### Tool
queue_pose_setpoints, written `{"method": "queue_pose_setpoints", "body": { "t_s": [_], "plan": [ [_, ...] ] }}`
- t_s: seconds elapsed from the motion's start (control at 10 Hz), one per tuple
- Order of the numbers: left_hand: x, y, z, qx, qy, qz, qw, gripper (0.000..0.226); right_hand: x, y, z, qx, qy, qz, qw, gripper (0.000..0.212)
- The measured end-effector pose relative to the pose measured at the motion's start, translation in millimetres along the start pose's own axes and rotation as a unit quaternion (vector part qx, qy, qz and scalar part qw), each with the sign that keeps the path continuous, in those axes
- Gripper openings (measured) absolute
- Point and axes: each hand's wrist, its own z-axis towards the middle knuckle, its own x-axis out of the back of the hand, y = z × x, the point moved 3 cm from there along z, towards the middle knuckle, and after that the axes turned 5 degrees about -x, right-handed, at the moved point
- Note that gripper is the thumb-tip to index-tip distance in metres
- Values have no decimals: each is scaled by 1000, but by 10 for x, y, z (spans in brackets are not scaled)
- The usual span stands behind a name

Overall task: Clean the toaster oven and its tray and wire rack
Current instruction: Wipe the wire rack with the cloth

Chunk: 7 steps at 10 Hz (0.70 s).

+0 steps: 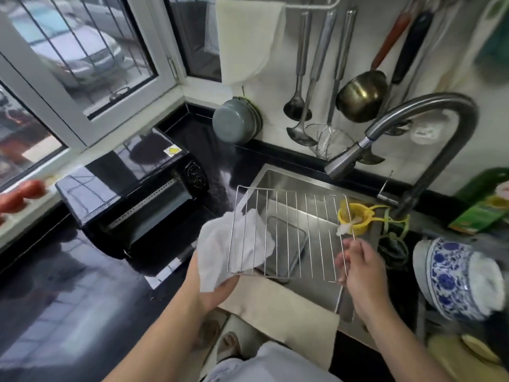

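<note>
A metal wire rack [300,232] is held level over the steel sink [278,179]. My right hand [363,268] pinches the rack's near right corner. My left hand [217,290] grips a white cloth [220,249] that lies under and against the rack's left end. Below the rack, the grey tray [292,244] rests in the sink. The black toaster oven [132,194] stands on the dark counter to the left with its door hanging open.
A curved faucet [413,125] arches over the sink's right side. A yellow strainer cup [355,216] sits by it. A blue-and-white jar [451,274] stands at right. Ladles and a skimmer hang on the wall behind. A beige towel [286,310] drapes over the sink's front edge.
</note>
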Motion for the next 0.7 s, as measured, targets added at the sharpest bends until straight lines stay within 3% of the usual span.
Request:
{"method": "queue_pose_setpoints", "body": {
  "t_s": [0.1,0.2,0.3,0.4,0.5,0.6,0.7],
  "plan": [
    [-115,-19,55,-60,-74,153,984,19,72,-26,31,24,5,-28,999,26],
    [-122,35,77,-54,-109,196,973,11,-23,-44,42,43,22,-78,996,26],
    [-123,82,45,-138,-61,254,955,10,-152,-32,7,33,80,-91,992,28],
    [-114,-60,6,-156,-45,254,954,15,-237,-42,-32,6,117,-69,991,28],
    [-114,-1,31,-142,-37,211,966,12,-275,-165,-33,43,88,-75,992,28],
    [-159,222,64,-155,-88,218,959,21,-271,-347,-63,74,48,-89,992,26],
    [-175,391,113,-205,-100,319,920,27,-237,-465,-81,104,17,-99,990,24]
  ]
}}
